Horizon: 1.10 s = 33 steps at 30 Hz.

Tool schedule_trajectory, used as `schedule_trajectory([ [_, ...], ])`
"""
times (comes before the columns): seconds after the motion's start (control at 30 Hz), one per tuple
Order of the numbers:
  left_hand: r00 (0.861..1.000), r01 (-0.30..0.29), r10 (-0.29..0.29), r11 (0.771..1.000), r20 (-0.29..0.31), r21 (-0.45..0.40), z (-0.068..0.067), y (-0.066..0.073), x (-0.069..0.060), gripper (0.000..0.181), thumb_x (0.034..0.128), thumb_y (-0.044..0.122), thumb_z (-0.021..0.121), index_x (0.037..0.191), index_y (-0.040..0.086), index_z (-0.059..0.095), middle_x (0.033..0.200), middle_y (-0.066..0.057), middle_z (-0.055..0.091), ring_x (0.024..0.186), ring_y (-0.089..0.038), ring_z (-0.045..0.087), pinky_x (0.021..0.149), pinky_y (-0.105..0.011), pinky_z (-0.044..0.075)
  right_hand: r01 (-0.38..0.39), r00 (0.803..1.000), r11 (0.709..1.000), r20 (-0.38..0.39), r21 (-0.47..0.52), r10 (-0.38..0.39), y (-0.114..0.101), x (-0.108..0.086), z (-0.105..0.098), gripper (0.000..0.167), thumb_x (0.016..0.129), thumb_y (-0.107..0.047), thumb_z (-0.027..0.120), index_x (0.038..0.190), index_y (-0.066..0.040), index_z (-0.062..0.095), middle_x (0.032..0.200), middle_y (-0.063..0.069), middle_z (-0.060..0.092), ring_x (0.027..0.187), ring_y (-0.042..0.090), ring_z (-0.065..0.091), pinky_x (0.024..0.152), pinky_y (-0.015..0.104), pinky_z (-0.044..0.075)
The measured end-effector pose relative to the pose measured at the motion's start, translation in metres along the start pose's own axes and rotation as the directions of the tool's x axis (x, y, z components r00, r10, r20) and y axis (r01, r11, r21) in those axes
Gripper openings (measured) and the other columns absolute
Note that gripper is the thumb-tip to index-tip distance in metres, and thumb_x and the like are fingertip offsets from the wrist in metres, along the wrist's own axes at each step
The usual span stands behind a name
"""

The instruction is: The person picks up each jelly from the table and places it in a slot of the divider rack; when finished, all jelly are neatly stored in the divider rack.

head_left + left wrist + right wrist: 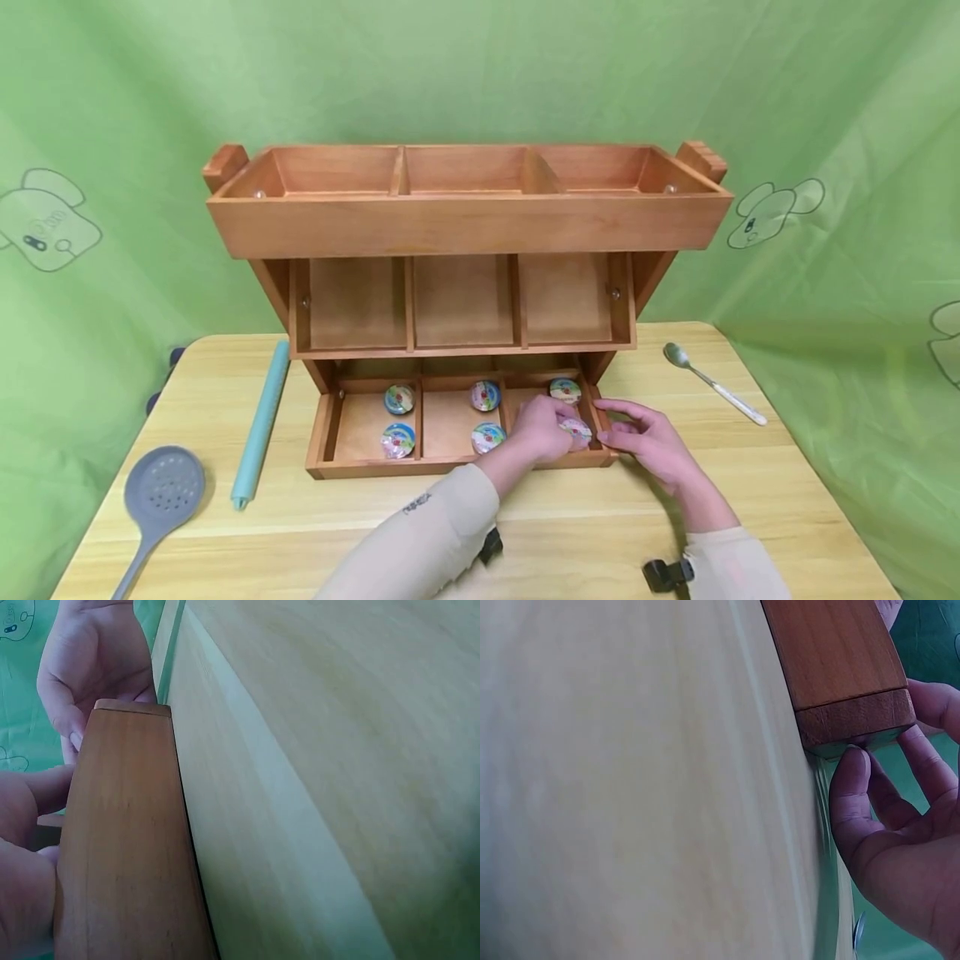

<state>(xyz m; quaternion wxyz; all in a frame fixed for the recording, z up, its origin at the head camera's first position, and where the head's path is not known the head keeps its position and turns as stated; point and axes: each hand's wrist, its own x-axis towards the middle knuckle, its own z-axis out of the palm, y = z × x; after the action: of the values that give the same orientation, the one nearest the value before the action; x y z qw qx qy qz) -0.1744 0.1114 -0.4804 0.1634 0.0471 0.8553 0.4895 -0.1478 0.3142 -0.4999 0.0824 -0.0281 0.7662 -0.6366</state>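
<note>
A three-tier wooden rack (468, 227) stands on the table. In its bottom tray, my left hand (542, 429) reaches into the right compartment and holds a small foil-lidded cup (576, 429) with a pinkish lid. Another small cup (565, 390) sits just behind it. The left fingers are partly hidden in the left wrist view by the tray's front board (135, 840). My right hand (652, 439) touches the tray's right end with thumb and fingertips, its fingers loosely bent. The right wrist view shows the thumb (851, 776) against that end's wooden corner (855, 720).
More lidded cups stand in the left compartment (398, 440) and the middle compartment (485, 396). A teal rolled stick (261, 425) and a grey slotted ladle (165, 487) lie to the left. A spoon (712, 383) lies to the right. Green cloth (465, 67) hangs behind.
</note>
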Motion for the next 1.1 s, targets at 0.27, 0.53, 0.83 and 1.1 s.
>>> schedule_trajectory([
  [0.27,0.999,-0.033,0.033,0.999,0.031,0.008,-0.002,0.000,0.001,0.043,0.0638,-0.006,0.079,0.100,0.018,0.079,0.080,0.012,0.063,0.079,-0.008,0.056,0.075,-0.025,0.047,0.008,1.000,1.000,0.013,0.009,-0.008,-0.001,0.000,0.000,0.055,0.087,0.000,0.074,0.136,0.008,0.053,0.116,0.034,0.058,0.084,0.018,0.066,0.068,0.029,0.057],
  [0.53,0.998,-0.049,0.049,0.999,0.037,0.006,0.000,-0.002,0.002,0.038,0.0670,0.002,0.087,0.101,0.017,0.079,0.079,0.012,0.065,0.076,-0.006,0.057,0.074,-0.023,0.047,0.009,1.000,1.000,0.014,0.000,-0.009,0.000,-0.001,-0.001,0.054,0.087,0.000,0.074,0.136,0.008,0.053,0.108,0.030,0.062,0.082,0.017,0.066,0.067,0.029,0.057],
  [0.83,0.992,-0.125,0.125,0.989,0.013,0.082,-0.011,0.003,-0.011,0.046,0.0742,0.011,0.084,0.119,0.013,0.073,0.104,0.005,0.069,0.094,-0.010,0.061,0.082,-0.026,0.050,0.014,0.999,0.999,0.038,0.036,-0.015,0.000,0.001,0.001,0.053,0.088,0.002,0.072,0.137,0.010,0.051,0.117,0.035,0.058,0.088,0.019,0.068,0.072,0.032,0.058],
  [1.1,0.972,-0.235,0.234,0.965,0.027,0.118,-0.048,0.002,-0.054,0.062,0.0877,0.024,0.075,0.145,0.018,0.053,0.140,0.001,0.056,0.104,-0.019,0.063,0.091,-0.037,0.051,0.070,0.995,0.970,-0.055,-0.233,-0.085,-0.016,-0.007,0.005,0.051,0.091,-0.008,0.072,0.139,-0.001,0.055,0.124,0.026,0.061,0.099,0.029,0.066,0.075,0.030,0.056],
])
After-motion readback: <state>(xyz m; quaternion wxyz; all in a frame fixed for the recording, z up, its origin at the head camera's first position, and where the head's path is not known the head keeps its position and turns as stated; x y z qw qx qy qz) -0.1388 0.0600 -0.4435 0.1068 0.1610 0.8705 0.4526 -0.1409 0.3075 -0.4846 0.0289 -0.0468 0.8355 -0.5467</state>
